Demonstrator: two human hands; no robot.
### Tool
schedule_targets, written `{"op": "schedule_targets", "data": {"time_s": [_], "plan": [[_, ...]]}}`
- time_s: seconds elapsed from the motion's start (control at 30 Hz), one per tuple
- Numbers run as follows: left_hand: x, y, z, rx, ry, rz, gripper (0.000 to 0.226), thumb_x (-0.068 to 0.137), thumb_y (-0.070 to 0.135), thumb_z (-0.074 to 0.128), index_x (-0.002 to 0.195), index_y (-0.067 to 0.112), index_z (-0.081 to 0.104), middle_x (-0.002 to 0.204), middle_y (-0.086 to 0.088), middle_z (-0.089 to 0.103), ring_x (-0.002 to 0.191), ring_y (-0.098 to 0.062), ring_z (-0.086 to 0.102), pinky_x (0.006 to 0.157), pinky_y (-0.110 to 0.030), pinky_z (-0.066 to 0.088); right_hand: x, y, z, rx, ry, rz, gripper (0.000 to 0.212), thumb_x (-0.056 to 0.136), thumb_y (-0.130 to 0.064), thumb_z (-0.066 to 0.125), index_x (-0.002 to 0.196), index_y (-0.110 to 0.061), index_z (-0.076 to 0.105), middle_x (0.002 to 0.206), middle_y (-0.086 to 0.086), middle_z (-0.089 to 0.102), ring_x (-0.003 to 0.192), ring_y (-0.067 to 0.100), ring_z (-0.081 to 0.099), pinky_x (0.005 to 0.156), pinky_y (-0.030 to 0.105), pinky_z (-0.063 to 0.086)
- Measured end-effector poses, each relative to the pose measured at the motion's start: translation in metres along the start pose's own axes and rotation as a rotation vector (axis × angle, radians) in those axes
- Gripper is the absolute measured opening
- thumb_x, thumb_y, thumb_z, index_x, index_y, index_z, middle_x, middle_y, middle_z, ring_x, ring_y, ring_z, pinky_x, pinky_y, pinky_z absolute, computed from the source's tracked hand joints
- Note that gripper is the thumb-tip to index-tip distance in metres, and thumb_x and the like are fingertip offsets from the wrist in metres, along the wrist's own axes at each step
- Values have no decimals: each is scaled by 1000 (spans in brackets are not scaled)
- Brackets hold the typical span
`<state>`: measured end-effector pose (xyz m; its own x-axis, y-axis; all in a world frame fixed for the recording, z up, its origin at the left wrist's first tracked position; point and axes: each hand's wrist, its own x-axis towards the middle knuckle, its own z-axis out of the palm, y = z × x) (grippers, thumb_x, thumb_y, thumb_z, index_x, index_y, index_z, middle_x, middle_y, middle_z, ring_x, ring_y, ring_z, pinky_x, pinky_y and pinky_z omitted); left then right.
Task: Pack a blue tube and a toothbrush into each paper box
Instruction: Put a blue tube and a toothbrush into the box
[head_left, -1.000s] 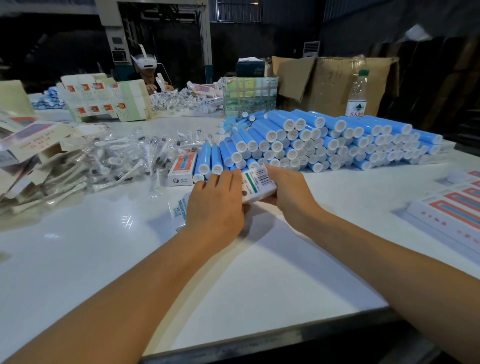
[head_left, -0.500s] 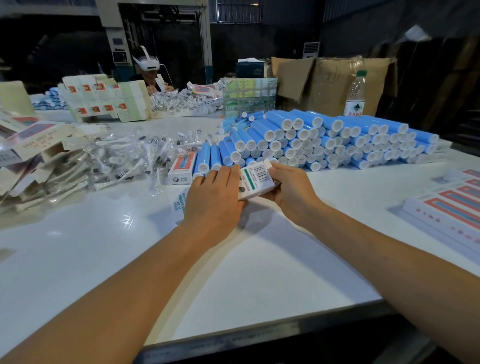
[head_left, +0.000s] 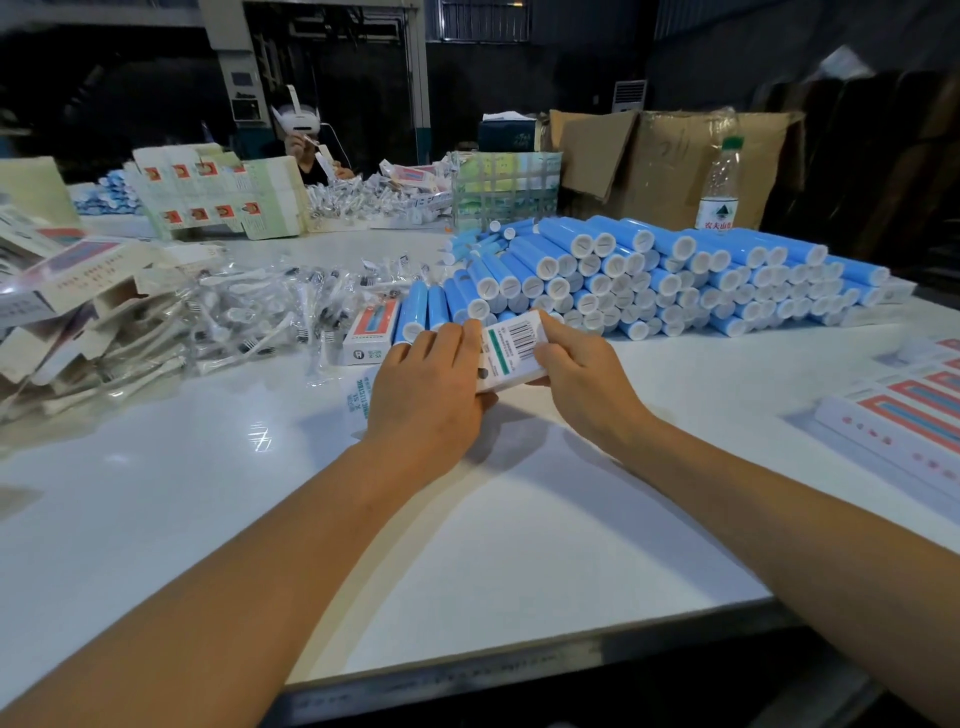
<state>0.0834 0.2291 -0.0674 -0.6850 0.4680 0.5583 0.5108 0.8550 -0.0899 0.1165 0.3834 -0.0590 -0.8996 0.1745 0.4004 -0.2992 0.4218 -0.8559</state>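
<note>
You hold one white paper box with a barcode and green stripe (head_left: 511, 349) between both hands, just above the white table (head_left: 519, 545) and right in front of the heap of blue tubes with white caps (head_left: 649, 280). Your left hand (head_left: 426, 395) curls over the box's near-left part, fingers bent down across it; your right hand (head_left: 582, 374) grips its right end, with fingers wrapped over the far edge. Whether a tube and toothbrush are already inside cannot be told, since the box's ends are hidden by your hands.

Judging by the table, the job is far from over. The tube heap is large, and to the left lies a wide pile of toothbrushes in clear plastic wrappers (head_left: 270, 317), with a stack of flattened cartons (head_left: 67, 306) beyond it. One small box with a red and blue front (head_left: 370, 332) rests beside two loose blue tubes. At the right edge lie long white boxes with red and blue panels (head_left: 904, 415), which look like finished packs, though I cannot confirm it.

As for writing: the barcode's digits are too small to read. A clear wrapper under your left wrist carries blue lettering, partly covered. The clear water bottle with a green cap (head_left: 719, 182) has a red-and-white label with Chinese characters.
</note>
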Motion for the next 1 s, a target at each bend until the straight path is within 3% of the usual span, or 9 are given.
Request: {"op": "schedule_targets", "data": {"time_s": [0.1, 0.23, 0.37, 0.5, 0.57, 0.67, 0.77, 0.87, 1.0], "plan": [[-2, 1, 0, 24, 6, -1, 71, 93, 46, 49, 147, 9, 23, 138, -6, 42, 120, -24, 42, 93, -34, 32, -3, -2, 2, -103, 27, -45, 26, 97, -9, 37, 104, -4, 62, 95, 9, 67, 90, 35, 63, 74, 56, 52], [-2, 4, 0, 87, 1, 21, 70, 94, 45, 45, 147, 7, 20, 138, -7, 41, 119, -24, 41, 91, -35, 35, -5, -1, 5, -143, 43, -24, 27, 99, -10, 35, 106, 4, 57, 96, 12, 66, 87, 31, 64, 72, 53, 52], [-3, 7, -2, 126, -2, 44, 68, 95, 42, 44, 147, 5, 20, 136, -9, 42, 116, -26, 44, 88, -36, 38, -5, 1, 6, -249, 24, -14, 39, 101, -16, 33, 136, -8, 48, 100, 4, 62, 79, 13, 59, 68, 37, 54], [-2, 6, -2, 92, 16, 25, 68, 96, 45, 40, 148, 9, 17, 138, -5, 40, 118, -22, 43, 87, -33, 36, -2, 1, 3, -168, 11, 17, 41, 102, -17, 34, 142, -14, 43, 104, 2, 62, 84, 13, 60, 73, 37, 55], [-1, 6, -2, 65, 31, -7, 70, 95, 48, 41, 149, 10, 17, 138, -4, 40, 119, -21, 43, 86, -33, 37, 0, -1, 1, -105, 72, -16, 36, 100, -17, 41, 135, -15, 52, 102, -1, 64, 80, 7, 58, 67, 25, 52], [1, 3, -3, 44, 34, -48, 72, 93, 50, 44, 148, 11, 18, 136, -3, 42, 119, -21, 43, 86, -33, 38, 2, 0, -1, -105, 232, -39, 10, 92, -20, 59, 95, -14, 66, 93, 1, 65, 74, 3, 55, 59, 8, 41], [0, 2, -2, 47, 43, -60, 73, 92, 51, 45, 147, 11, 19, 133, -2, 43, 118, -21, 45, 85, -33, 39, 3, 3, -1, -149, 298, -20, 25, 88, -22, 65, 66, -17, 53, 70, -1, 55, 60, 6, 45, 53, 9, 35], [0, 1, -1, 65, 54, -50, 72, 92, 50, 47, 145, 10, 20, 131, -2, 44, 115, -21, 46, 82, -33, 39, 0, 1, 4, -179, 308, -89, 34, 88, -14, 64, 60, -20, 45, 65, -3, 49, 58, 5, 41, 54, 11, 33], [2, -1, -1, 82, 40, -39, 73, 92, 50, 47, 146, 10, 18, 132, -3, 42, 115, -22, 45, 81, -33, 39, -2, 0, 5, -200, 267, -123, 29, 88, -10, 63, 64, -16, 47, 67, -3, 49, 60, 6, 42, 54, 11, 34]]}}
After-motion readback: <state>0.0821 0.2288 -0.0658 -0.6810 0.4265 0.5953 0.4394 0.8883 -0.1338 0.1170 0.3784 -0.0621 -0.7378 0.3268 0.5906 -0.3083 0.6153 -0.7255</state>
